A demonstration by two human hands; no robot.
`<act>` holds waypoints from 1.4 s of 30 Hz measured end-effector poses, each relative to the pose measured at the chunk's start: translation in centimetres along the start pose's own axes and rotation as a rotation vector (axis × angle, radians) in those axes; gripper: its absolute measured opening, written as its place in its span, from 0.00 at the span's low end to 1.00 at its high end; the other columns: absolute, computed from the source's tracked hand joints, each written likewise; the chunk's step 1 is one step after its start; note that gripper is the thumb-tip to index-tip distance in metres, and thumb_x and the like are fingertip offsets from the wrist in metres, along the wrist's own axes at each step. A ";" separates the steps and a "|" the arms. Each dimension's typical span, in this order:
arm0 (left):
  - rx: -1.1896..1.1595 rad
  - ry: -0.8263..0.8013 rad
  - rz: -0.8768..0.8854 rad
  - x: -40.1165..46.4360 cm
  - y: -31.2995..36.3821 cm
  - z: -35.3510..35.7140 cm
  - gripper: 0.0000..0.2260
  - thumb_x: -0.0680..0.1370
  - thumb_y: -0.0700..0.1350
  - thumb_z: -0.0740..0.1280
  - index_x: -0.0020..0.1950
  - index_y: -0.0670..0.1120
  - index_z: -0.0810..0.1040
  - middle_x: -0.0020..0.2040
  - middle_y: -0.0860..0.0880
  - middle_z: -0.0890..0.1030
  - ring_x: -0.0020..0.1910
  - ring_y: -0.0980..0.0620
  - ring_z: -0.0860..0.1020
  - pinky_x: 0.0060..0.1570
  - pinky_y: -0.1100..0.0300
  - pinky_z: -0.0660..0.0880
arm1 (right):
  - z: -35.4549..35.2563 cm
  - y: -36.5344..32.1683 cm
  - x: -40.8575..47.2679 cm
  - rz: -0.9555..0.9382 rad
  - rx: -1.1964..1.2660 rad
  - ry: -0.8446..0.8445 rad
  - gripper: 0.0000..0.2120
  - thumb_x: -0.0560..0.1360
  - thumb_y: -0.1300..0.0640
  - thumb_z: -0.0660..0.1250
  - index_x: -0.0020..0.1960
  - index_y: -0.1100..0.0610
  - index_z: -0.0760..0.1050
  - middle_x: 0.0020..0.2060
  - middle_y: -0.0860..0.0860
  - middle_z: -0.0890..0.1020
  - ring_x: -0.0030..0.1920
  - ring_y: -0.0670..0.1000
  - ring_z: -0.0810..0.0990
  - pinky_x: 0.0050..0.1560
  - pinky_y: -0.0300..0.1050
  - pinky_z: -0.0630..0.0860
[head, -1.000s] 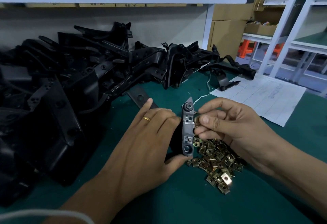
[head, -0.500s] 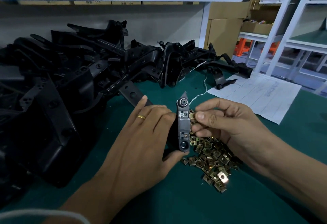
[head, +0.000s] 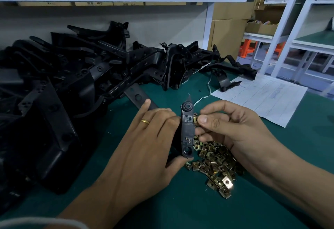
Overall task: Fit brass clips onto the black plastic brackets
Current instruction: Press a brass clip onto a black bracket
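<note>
- The left hand [head: 144, 143] gripped a black bracket [head: 188, 129] upright above the middle of the green worktop [head: 180, 209], thumb under its lower end.
- The right hand [head: 233, 127] pinched a brass clip [head: 195, 119] against the bracket's upper right edge.
- Loose clips [head: 215, 161] lay heaped just below the right hand.
- More brackets [head: 75, 84] were piled along the worktop's left and far edges; a paper sheet [head: 262, 98] lay at the right edge.

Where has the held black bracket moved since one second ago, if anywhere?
No. Against the pile of brass clips, the black bracket in the left hand keeps its place, upright at the pile's left edge.
</note>
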State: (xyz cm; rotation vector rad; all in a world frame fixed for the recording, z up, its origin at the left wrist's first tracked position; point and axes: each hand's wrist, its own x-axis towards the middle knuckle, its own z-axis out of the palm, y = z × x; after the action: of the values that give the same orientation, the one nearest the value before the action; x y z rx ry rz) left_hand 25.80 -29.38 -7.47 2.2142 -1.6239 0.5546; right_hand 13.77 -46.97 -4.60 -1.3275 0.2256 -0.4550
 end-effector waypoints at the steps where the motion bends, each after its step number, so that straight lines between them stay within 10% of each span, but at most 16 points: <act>1: 0.000 -0.004 0.001 0.0 0.0 0.0 0.29 0.77 0.64 0.66 0.69 0.46 0.73 0.64 0.51 0.75 0.71 0.50 0.72 0.81 0.46 0.56 | 0.1 0.1 0.0 -0.008 0.013 0.012 0.13 0.66 0.60 0.79 0.49 0.61 0.84 0.39 0.62 0.85 0.39 0.55 0.87 0.40 0.42 0.83; 23: 0.105 0.004 0.029 0.2 1.6 0.3 0.30 0.77 0.59 0.67 0.71 0.39 0.75 0.65 0.45 0.77 0.70 0.45 0.73 0.78 0.41 0.61 | 1.5 -0.8 -1.8 -0.019 -0.069 0.194 0.12 0.65 0.63 0.77 0.45 0.62 0.79 0.37 0.64 0.86 0.33 0.54 0.84 0.35 0.42 0.82; 33: 0.010 0.081 0.052 -0.1 1.9 -0.1 0.32 0.75 0.56 0.75 0.72 0.39 0.74 0.66 0.46 0.75 0.72 0.46 0.72 0.79 0.42 0.60 | -0.1 -1.6 -1.1 -0.007 -0.044 -0.043 0.12 0.64 0.63 0.79 0.45 0.61 0.80 0.35 0.59 0.85 0.33 0.53 0.85 0.37 0.41 0.82; 38: -0.120 0.078 0.127 -0.3 1.8 -0.4 0.32 0.77 0.58 0.73 0.75 0.42 0.72 0.68 0.50 0.73 0.74 0.51 0.70 0.80 0.44 0.58 | -1.5 -2.3 -0.2 0.126 -0.046 -0.342 0.22 0.70 0.62 0.74 0.64 0.61 0.81 0.40 0.58 0.84 0.36 0.52 0.84 0.38 0.43 0.83; 42: -0.016 0.085 0.081 -0.1 1.1 -0.6 0.30 0.76 0.58 0.70 0.73 0.41 0.73 0.67 0.49 0.75 0.74 0.49 0.71 0.79 0.41 0.58 | -1.6 -1.4 -0.1 -0.027 -0.261 -0.332 0.08 0.80 0.59 0.68 0.50 0.65 0.82 0.39 0.60 0.85 0.36 0.56 0.85 0.38 0.47 0.83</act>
State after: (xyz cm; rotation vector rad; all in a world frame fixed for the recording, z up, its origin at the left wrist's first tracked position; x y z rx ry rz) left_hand 24.66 -29.33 -6.98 2.0922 -1.6738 0.6460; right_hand 12.73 -48.52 -3.63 -1.6406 -0.0108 -0.2255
